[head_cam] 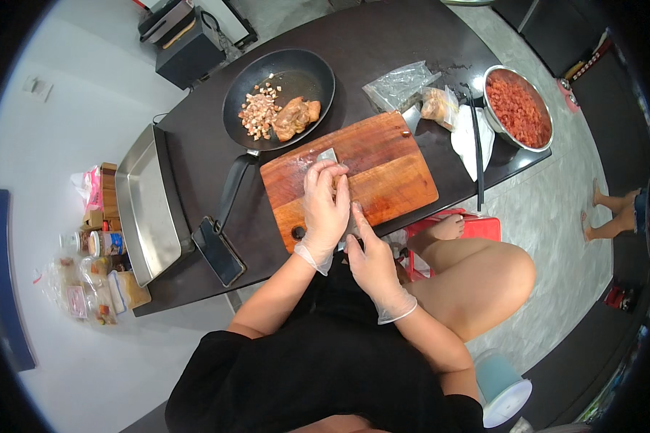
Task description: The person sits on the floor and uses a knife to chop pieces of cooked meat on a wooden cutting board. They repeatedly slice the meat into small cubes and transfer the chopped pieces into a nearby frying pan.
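Note:
My left hand (325, 208), in a clear disposable glove, rests on the wooden cutting board (392, 181) with its fingers curled. A small brownish piece of food (335, 182) shows between its fingers and thumb, mostly covered. My right hand (375, 262), gloved too, is at the board's near edge and grips a knife (352, 227), its index finger stretched along the blade. The handle is hidden by the hand. The blade's squared end (327, 155) sticks out past my left fingers. Beyond the board, a frying pan (311, 70) holds diced meat (258, 115) and a browned chunk (297, 119).
A steel tray (149, 200) and a smartphone (219, 251) lie left, the phone against the pan handle (233, 187). To the right are plastic bags (401, 86), black chopsticks (477, 146) on white paper (463, 140) and a steel bowl (492, 116) of chopped red food. Another person's legs (615, 219) show far right.

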`<state>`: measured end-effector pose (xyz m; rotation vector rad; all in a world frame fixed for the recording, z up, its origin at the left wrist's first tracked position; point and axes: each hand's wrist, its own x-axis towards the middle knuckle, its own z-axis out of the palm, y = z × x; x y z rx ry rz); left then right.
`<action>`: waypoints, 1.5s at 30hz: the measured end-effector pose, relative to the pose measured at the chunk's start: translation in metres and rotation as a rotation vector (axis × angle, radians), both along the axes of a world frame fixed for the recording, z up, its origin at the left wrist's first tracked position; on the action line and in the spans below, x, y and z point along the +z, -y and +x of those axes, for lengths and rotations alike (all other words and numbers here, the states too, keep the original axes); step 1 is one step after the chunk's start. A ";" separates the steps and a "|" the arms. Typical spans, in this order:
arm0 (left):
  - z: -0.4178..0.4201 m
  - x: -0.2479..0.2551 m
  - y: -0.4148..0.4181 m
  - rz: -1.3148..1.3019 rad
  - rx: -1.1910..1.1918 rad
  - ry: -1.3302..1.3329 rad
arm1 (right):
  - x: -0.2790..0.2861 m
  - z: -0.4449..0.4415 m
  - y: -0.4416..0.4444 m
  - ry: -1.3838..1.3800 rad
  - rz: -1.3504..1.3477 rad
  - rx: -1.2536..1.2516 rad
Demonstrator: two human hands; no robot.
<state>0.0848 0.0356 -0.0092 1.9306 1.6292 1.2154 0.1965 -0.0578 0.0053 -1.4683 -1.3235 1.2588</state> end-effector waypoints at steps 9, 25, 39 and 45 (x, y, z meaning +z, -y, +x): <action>0.003 0.029 0.000 0.042 -0.021 0.096 | 0.030 0.001 -0.007 -0.230 -0.101 0.027; -0.133 0.053 -0.207 0.092 0.177 -0.440 | 0.096 -0.012 -0.146 -0.398 -0.243 0.057; -0.060 0.012 0.000 -0.127 -0.043 0.513 | 0.014 0.030 -0.017 -0.217 -0.392 -0.191; -0.049 -0.007 0.013 -0.259 -0.093 0.758 | 0.008 -0.008 0.005 -0.140 -0.386 0.023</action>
